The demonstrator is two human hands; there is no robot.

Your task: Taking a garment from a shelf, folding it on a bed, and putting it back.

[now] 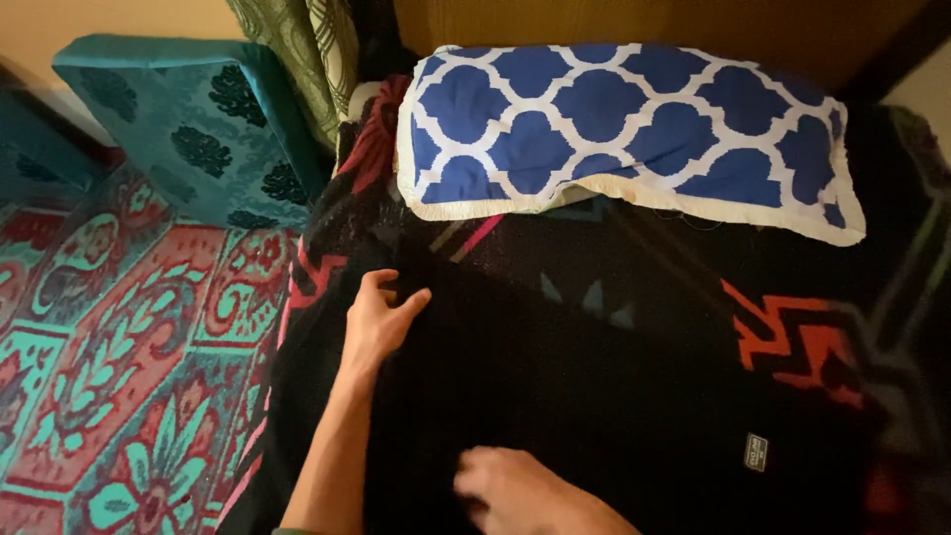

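With the left hand (379, 322) open and flat on the black blanket (614, 396) covering the bed below the blue-and-white pillow (624, 134), and the right hand (510, 485) loosely curled on it, smoothing probably goes best with slow outward strokes.

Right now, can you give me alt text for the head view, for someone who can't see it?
Both hands rest flat on a black blanket with red patterning: the left hand near its edge, the right hand lower down. A blue-and-white pillow lies at the top, a teal cushion and patterned rug on the left.
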